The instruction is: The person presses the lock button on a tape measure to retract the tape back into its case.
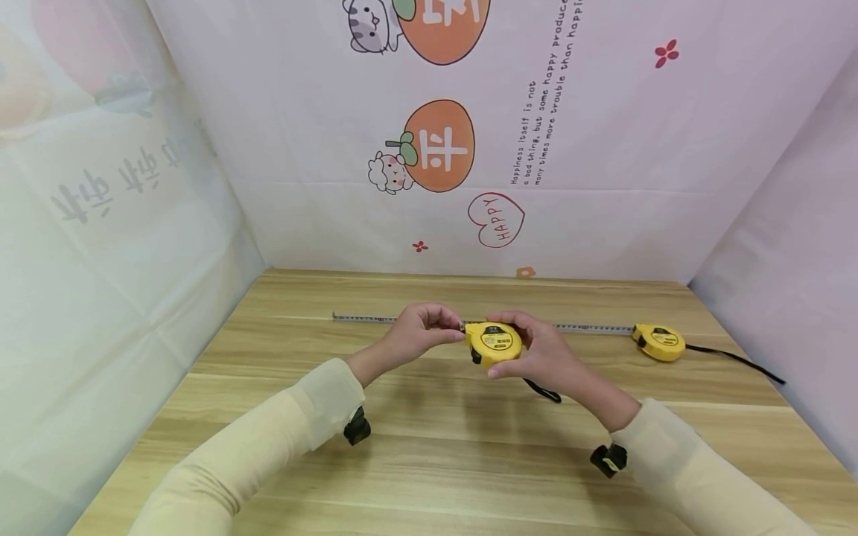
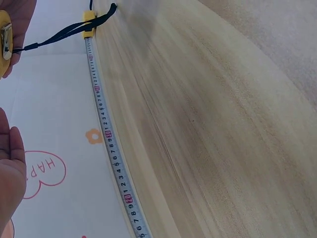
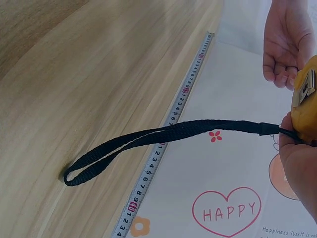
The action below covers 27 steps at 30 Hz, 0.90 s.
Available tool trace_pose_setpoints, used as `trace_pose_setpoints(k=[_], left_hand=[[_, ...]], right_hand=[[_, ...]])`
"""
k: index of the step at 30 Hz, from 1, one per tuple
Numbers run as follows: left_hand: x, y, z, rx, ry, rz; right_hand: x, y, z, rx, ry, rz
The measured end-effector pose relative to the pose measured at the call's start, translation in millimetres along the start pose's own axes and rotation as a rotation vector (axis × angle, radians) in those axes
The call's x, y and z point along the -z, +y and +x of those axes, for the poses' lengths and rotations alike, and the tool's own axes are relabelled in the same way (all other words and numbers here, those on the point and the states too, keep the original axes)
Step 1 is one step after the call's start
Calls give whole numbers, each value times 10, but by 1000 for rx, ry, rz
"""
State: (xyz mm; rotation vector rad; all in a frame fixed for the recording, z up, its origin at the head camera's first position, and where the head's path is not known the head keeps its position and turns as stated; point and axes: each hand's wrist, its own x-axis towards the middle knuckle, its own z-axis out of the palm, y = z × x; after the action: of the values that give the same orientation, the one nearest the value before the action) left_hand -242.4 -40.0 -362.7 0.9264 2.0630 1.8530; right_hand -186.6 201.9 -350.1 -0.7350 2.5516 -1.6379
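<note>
I have the held tape measure (image 1: 494, 342) up off the wood, and every place I give is taken from it. Its case is smooth yellow plastic, rounded, with a printed label on its face; from the right wrist I make out a shiny metal clip (image 3: 307, 89) on its back. The right hand (image 1: 546, 357) grips it from the right side, fingers over the top edge and thumb along the bottom. At its mouth, on the left side, the left hand (image 1: 422, 331) pinches the small metal tip (image 1: 463, 327) between thumb and forefinger; how firmly, I cannot tell. A woven black wrist strap (image 3: 198, 128) hangs from it in a long flattened loop.

Behind it, I see a flat, pale blade (image 1: 593, 328) printed with black and red numerals, running straight out to both sides. That blade comes from the second tape measure (image 1: 660, 342), another rounded yellow case, lying well to its right, with a thin black cord (image 1: 736, 358) trailing farther right. Beneath it spreads the table (image 1: 415, 484), with streaked wood grain. Beyond it rises a white, lightly creased sheet (image 1: 302, 134) carrying a red outlined heart (image 1: 496, 220).
</note>
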Motion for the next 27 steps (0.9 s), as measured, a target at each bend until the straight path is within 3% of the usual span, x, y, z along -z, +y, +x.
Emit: trace_pose_setpoints(k=[13,27], left_hand=[[-7,42,-17,1,-22,-8],[19,-23,-26,-5,-52,-8]], right_hand=[[-10,-13,-1,0,-6,-3],[-34,1,2,12,-24,10]])
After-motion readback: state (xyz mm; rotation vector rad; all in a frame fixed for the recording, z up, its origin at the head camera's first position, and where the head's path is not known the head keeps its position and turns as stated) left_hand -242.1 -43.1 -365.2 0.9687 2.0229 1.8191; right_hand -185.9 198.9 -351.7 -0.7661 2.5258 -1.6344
